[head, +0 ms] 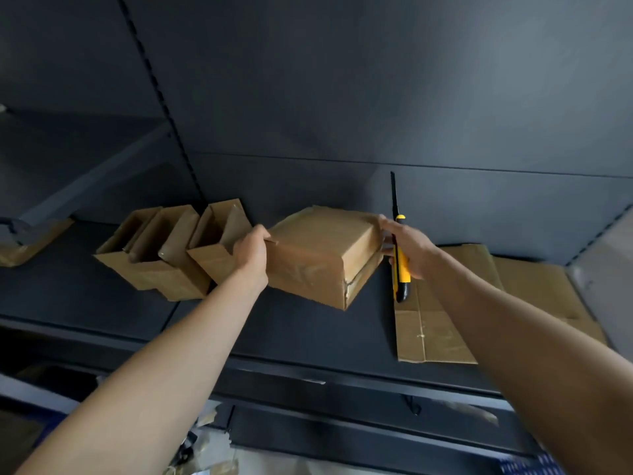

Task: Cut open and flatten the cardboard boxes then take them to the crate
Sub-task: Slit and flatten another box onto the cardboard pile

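Observation:
A closed, taped cardboard box (318, 258) sits tilted on the dark shelf (294, 323), one corner pointing toward me. My left hand (249, 252) grips its left side. My right hand (409, 248) touches the box's right edge with its fingertips while holding a yellow and black utility knife (400, 260), whose long blade is extended and points up and away. Flattened cardboard (445, 323) lies on the shelf under my right forearm.
Two opened boxes (161, 255) stand on the shelf left of the closed one, flaps up. More cardboard (30, 241) lies at the far left on a neighbouring shelf. The shelf's back panel rises behind. Paper scraps and clutter (205, 450) lie below the shelf's front edge.

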`<state>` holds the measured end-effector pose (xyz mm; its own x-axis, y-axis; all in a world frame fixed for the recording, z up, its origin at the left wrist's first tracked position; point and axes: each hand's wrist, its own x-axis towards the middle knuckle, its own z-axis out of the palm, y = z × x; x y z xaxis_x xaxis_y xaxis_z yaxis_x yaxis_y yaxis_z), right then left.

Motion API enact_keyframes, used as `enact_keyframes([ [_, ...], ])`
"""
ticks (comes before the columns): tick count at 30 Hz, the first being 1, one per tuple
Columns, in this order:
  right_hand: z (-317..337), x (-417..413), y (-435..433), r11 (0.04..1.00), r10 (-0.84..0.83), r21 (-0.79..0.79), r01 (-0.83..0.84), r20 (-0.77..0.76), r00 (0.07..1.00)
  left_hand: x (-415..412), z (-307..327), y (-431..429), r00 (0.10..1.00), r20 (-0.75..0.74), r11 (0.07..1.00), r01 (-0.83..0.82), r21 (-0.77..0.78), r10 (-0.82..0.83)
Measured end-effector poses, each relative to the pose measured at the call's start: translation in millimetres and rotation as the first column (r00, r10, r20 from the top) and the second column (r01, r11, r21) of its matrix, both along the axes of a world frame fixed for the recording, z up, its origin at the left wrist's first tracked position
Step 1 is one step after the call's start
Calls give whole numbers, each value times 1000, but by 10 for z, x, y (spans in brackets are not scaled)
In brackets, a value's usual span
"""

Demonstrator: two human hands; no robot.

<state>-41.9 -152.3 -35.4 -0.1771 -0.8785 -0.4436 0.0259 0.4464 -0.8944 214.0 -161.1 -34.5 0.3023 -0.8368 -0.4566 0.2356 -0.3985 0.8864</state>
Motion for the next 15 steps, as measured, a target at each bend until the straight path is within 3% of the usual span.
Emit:
enact_keyframes([
  [3,115,-137,-4,999,51,-10,-52,-48,998,82,-737,-429,1000,-6,996,-2,90,3],
  [5,173,-158,-21,998,69,1,-70,-230,971,13,-1053,-580,996,82,988,-52,146,41],
  [7,220,-100,-16,993,115,37,-111,-486,867,-220,-781,-339,981,192,990,-55,131,29],
  [9,255,-1,3,978,209,121,-171,-647,733,-448,-396,-9,981,166,993,87,85,-100],
  [11,263,66,25,970,243,162,-182,-719,651,-532,-316,109,973,92,977,209,36,-211],
  [15,300,104,38,981,191,133,-139,-781,594,-457,-252,168,952,-38,945,295,-144,-303],
])
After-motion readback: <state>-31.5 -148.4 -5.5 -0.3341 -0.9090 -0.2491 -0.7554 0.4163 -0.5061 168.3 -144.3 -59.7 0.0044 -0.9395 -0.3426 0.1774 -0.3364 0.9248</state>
